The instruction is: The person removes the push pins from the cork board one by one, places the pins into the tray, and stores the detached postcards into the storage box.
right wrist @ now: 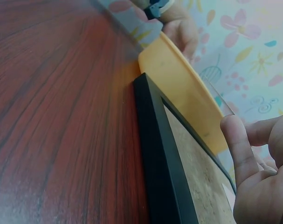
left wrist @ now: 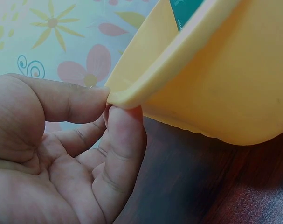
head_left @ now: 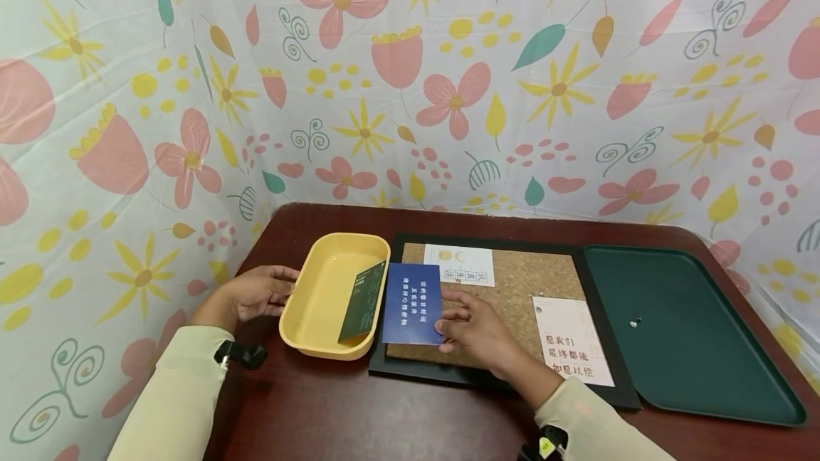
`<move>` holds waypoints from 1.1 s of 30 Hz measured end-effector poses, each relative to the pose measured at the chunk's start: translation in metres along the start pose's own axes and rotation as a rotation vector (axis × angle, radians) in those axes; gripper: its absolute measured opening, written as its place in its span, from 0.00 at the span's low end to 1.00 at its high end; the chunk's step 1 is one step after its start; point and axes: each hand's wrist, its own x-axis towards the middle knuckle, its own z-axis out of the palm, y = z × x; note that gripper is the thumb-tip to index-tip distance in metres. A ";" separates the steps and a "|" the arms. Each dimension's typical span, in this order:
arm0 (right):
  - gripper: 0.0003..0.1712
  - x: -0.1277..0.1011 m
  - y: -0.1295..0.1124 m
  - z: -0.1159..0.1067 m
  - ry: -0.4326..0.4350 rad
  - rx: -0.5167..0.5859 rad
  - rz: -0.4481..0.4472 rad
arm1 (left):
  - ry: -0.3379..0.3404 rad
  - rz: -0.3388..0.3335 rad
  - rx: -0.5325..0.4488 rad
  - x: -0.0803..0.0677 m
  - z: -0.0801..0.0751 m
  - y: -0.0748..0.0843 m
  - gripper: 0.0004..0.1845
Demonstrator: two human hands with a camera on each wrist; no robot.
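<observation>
My left hand (head_left: 259, 292) pinches the left rim of a yellow plastic basin (head_left: 333, 262) between thumb and index finger, as the left wrist view shows up close. Inside the basin a dark green card (head_left: 364, 302) leans on the right wall. A blue postcard (head_left: 413, 304) with white writing is pinched by its right edge in my right hand (head_left: 472, 326). It is held over the left side of a black-framed cork board (head_left: 512, 319), right beside the basin's rim. In the right wrist view the card appears only as a thin edge.
Two cards lie on the cork board: a white card (head_left: 470, 262) at the top and a pale pink card (head_left: 570, 340) with red writing at the right. A dark green tray (head_left: 692, 326) sits right of the board. A floral curtain (head_left: 448, 91) rises behind the table (head_left: 359, 404).
</observation>
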 end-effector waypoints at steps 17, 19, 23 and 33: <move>0.36 0.004 -0.003 0.015 0.002 0.011 -0.006 | 0.002 -0.003 0.005 0.002 -0.001 -0.003 0.21; 0.36 0.005 -0.003 0.016 -0.005 0.019 -0.014 | 0.007 -0.008 0.005 0.002 -0.001 -0.003 0.21; 0.36 0.005 -0.003 0.020 -0.012 0.029 -0.018 | 0.015 -0.016 0.005 0.002 -0.001 -0.003 0.21; 0.35 0.010 -0.004 0.028 0.007 0.024 -0.017 | 0.015 -0.013 0.008 0.002 -0.002 -0.002 0.20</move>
